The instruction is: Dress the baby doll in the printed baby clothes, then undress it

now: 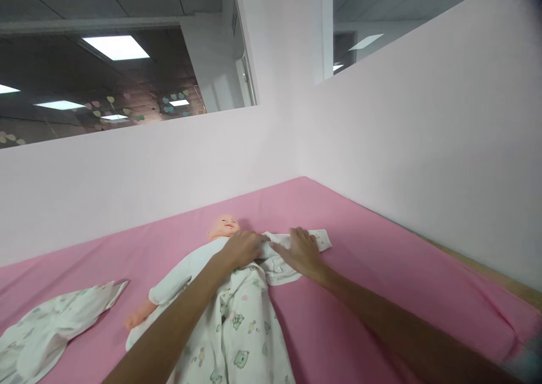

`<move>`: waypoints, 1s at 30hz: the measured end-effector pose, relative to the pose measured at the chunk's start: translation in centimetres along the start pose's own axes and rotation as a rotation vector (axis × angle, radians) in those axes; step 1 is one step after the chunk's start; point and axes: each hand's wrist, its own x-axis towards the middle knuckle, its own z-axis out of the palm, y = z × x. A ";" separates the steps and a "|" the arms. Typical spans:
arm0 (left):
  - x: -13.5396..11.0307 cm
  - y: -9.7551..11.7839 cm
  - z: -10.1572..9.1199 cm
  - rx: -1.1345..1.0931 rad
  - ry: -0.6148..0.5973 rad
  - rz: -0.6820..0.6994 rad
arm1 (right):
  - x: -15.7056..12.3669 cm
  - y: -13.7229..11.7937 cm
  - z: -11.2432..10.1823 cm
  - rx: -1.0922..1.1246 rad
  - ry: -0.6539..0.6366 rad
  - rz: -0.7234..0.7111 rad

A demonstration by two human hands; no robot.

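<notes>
A baby doll (227, 226) lies on its back with its head toward the wall. It wears a white long-sleeved top (199, 260), and a printed baby garment (243, 316) with small animals covers its body and legs. My left hand (245, 248) is at the doll's chest and shoulder, fingers curled on the cloth; their tips are partly hidden. Over the white sleeve (322, 239) spread out at the right rests my right hand (305, 255), thumb and fingers apart. The doll's arm on that side is hidden. Its other hand (139, 314) shows beyond the cuff.
A second printed baby garment (59, 327) lies crumpled at the left. Pink sheet (359, 293) covers the surface under everything. White walls (423, 147) meet in a corner behind, with glass panes (105, 79) above them.
</notes>
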 end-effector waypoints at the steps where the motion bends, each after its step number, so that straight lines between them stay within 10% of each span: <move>1: 0.5 0.6 0.1 -0.001 -0.012 0.040 | -0.5 -0.7 0.3 -0.009 -0.014 -0.010; 30: 2.5 3.9 2.4 0.110 -0.074 -0.002 | -1.4 -0.2 -0.7 -0.201 -0.095 -0.124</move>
